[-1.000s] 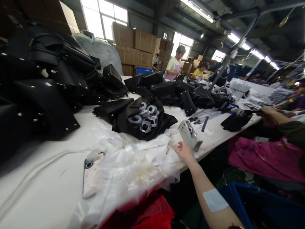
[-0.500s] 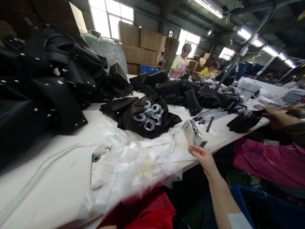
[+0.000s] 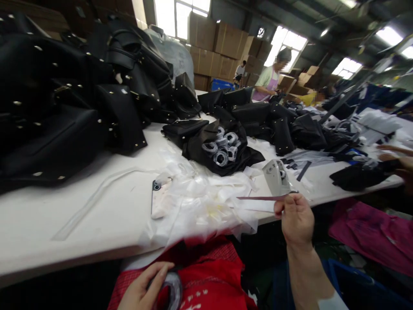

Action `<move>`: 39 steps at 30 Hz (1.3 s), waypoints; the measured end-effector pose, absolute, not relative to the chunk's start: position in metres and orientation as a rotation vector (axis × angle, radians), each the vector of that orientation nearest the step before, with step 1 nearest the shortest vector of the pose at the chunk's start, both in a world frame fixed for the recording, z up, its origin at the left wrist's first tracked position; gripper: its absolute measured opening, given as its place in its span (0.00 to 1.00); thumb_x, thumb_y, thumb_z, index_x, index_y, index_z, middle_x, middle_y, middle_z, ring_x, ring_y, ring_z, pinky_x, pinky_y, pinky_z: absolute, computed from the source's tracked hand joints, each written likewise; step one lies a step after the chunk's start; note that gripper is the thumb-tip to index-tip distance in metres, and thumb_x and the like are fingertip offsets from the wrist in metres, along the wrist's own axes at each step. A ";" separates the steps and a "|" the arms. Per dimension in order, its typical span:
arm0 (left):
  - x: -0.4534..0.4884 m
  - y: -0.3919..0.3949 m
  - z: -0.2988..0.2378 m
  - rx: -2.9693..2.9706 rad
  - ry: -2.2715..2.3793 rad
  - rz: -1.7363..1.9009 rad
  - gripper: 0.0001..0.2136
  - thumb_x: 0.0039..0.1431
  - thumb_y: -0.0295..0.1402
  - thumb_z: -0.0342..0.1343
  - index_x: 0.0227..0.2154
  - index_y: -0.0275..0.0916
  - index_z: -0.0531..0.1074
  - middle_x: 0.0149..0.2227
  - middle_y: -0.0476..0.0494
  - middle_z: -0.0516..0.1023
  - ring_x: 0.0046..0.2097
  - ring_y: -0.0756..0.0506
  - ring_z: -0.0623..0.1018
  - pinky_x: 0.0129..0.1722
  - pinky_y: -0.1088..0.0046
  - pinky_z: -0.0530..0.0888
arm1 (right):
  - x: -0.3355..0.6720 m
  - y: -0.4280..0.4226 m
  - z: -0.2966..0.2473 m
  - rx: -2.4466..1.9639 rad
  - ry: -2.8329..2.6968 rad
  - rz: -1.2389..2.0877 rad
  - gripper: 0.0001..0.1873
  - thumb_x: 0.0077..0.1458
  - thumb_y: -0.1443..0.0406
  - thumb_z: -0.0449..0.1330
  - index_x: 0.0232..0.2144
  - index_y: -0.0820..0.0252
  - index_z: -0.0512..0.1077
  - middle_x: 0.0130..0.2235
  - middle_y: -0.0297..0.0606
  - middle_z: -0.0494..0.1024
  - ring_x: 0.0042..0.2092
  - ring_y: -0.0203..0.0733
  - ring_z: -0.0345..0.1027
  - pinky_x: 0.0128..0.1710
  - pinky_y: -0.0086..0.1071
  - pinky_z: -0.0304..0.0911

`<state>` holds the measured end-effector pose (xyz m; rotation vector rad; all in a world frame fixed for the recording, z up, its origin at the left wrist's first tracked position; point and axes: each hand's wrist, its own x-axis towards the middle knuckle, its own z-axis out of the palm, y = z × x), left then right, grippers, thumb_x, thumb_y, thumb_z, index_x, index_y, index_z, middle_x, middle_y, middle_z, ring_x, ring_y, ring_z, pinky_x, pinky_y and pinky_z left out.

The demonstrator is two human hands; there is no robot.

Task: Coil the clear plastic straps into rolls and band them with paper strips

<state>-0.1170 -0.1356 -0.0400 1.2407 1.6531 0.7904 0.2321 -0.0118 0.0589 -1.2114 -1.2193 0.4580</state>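
Note:
My right hand (image 3: 297,217) is raised over the table's front edge, its fingers pinched on a thin brownish strip of tape (image 3: 258,198) that points left. Just behind it stands a grey tape dispenser (image 3: 275,175). Low in the view, my left hand (image 3: 145,286) is closed around a coiled strap (image 3: 175,290) in clear wrapping, above a red cloth with white lettering (image 3: 206,288). Similar wrapped coils (image 3: 221,157) lie bunched in an open black bag (image 3: 201,144) on the table.
Black bags (image 3: 119,112) are heaped at the left and along the back. Crumpled clear plastic (image 3: 206,202) and a phone (image 3: 159,199) lie on the white table (image 3: 106,219). A co-worker's hands (image 3: 400,161) hold a black piece at the right. People stand farther back.
My right hand has come away from the dispenser with the tape strip, turning its back upward. My left hand has risen into view with the wrapped coil. The view has shifted left.

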 end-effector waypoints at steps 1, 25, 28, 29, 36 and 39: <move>-0.115 -0.138 -0.035 1.206 1.650 0.771 0.18 0.56 0.49 0.50 0.35 0.43 0.80 0.34 0.47 0.83 0.36 0.42 0.81 0.33 0.72 0.78 | 0.214 -0.019 0.063 -1.130 -1.210 0.585 0.18 0.61 0.52 0.55 0.27 0.58 0.64 0.16 0.26 0.67 0.16 0.31 0.60 0.16 0.24 0.57; -0.118 -0.157 -0.034 1.088 1.711 0.809 0.19 0.65 0.41 0.43 0.40 0.38 0.77 0.34 0.46 0.82 0.32 0.46 0.79 0.34 0.73 0.72 | 0.078 -0.099 0.040 -0.502 -2.356 0.614 0.06 0.58 0.69 0.57 0.29 0.58 0.68 0.21 0.32 0.76 0.22 0.34 0.69 0.25 0.26 0.62; -0.117 -0.156 -0.032 1.126 1.733 0.814 0.18 0.65 0.40 0.43 0.40 0.39 0.78 0.39 0.45 0.82 0.40 0.44 0.79 0.41 0.71 0.72 | 0.080 -0.098 0.042 -0.466 -2.341 0.614 0.05 0.57 0.70 0.57 0.30 0.58 0.68 0.21 0.33 0.75 0.23 0.35 0.70 0.26 0.27 0.64; -0.117 -0.156 -0.031 1.141 1.743 0.811 0.18 0.65 0.40 0.43 0.40 0.39 0.78 0.40 0.45 0.82 0.41 0.44 0.79 0.42 0.71 0.72 | 0.080 -0.098 0.043 -0.448 -2.342 0.623 0.05 0.58 0.70 0.57 0.30 0.58 0.68 0.21 0.33 0.75 0.23 0.35 0.70 0.26 0.27 0.65; -0.116 -0.154 -0.031 1.200 1.755 0.754 0.18 0.66 0.40 0.43 0.41 0.40 0.78 0.40 0.46 0.82 0.40 0.44 0.79 0.43 0.71 0.72 | 0.087 -0.099 0.051 -0.279 -2.405 0.527 0.02 0.56 0.71 0.57 0.32 0.61 0.69 0.23 0.33 0.77 0.24 0.35 0.70 0.29 0.29 0.67; -0.114 -0.153 -0.032 1.186 1.753 0.763 0.18 0.66 0.40 0.44 0.41 0.41 0.78 0.38 0.46 0.82 0.39 0.45 0.79 0.40 0.72 0.72 | 0.087 -0.099 0.049 -0.306 -2.403 0.500 0.04 0.56 0.71 0.57 0.30 0.60 0.70 0.21 0.32 0.76 0.23 0.35 0.69 0.28 0.28 0.67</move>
